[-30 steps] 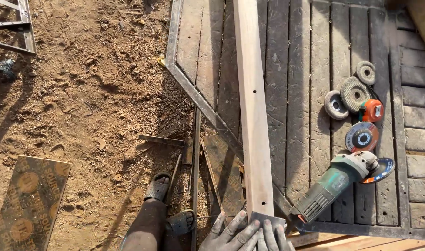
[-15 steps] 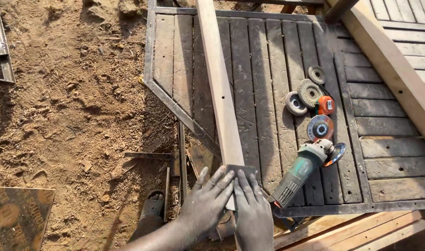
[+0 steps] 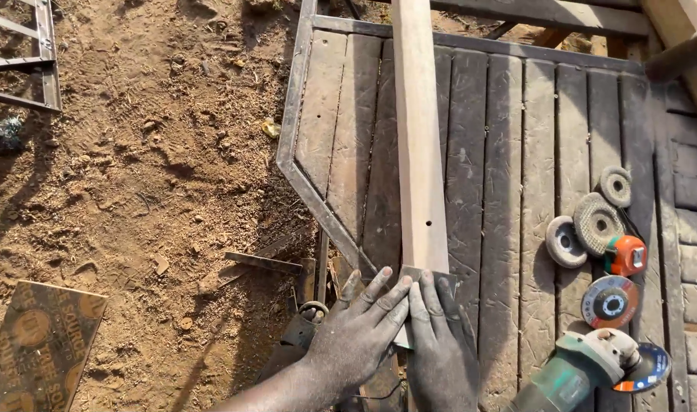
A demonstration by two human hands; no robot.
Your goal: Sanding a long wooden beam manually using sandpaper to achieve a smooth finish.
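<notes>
A long pale wooden plank (image 3: pixel 420 145) lies lengthwise on a dark slatted wooden platform (image 3: pixel 516 175). Its near end carries a grey metal piece (image 3: pixel 429 276). My left hand (image 3: pixel 357 336) and my right hand (image 3: pixel 440 347), both dusty, press flat side by side on that near end, fingers spread over the metal piece and the plank. Neither hand grips anything. A small hole shows in the plank just above my fingers.
A green angle grinder (image 3: pixel 585 370) lies at the lower right, beside several grinding discs (image 3: pixel 596 223) and an orange tape measure (image 3: pixel 627 255). Sandy ground (image 3: pixel 135 191) spreads left, with a metal frame (image 3: pixel 28 61), scrap metal strips (image 3: pixel 264 263) and a printed board (image 3: pixel 39 343).
My hands have slid further up onto the plank's end and now lie flat on it. The view has moved closer and shifted so the platform fills more of the frame.
</notes>
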